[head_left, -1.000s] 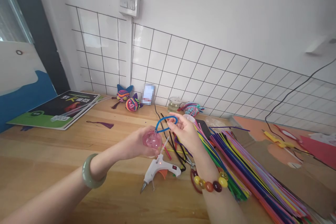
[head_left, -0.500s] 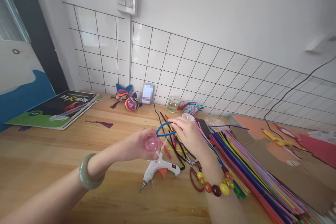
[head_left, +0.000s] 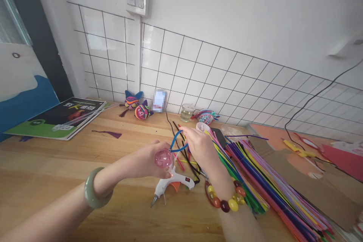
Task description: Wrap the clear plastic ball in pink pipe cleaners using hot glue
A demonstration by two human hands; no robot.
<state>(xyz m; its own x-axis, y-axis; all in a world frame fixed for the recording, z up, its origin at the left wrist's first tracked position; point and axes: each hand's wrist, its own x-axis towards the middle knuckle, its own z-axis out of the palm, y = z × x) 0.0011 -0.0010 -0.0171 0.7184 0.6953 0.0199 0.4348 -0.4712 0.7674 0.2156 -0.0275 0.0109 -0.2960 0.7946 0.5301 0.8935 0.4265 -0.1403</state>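
My left hand (head_left: 144,162) grips a clear pink ball (head_left: 163,158) above the wooden table (head_left: 56,166). A blue pipe cleaner (head_left: 177,141) is bent into a narrow loop fixed at the ball's top. My right hand (head_left: 200,145) pinches the far end of that loop between thumb and fingers. A white hot glue gun (head_left: 171,185) lies on the table just below both hands. The left wrist wears a pale green bangle, the right wrist a beaded bracelet.
A large fan of coloured pipe cleaners (head_left: 269,181) lies to the right. Two woolly cat figures (head_left: 138,107), a small glass jar (head_left: 187,113) and another woolly figure (head_left: 207,116) stand by the tiled wall. Books (head_left: 62,119) lie far left; yellow scissors (head_left: 297,149) on card at right.
The blue loop has been squeezed from a round arch into a narrow, pointed shape. Both hands and the ball have shifted slightly lower.
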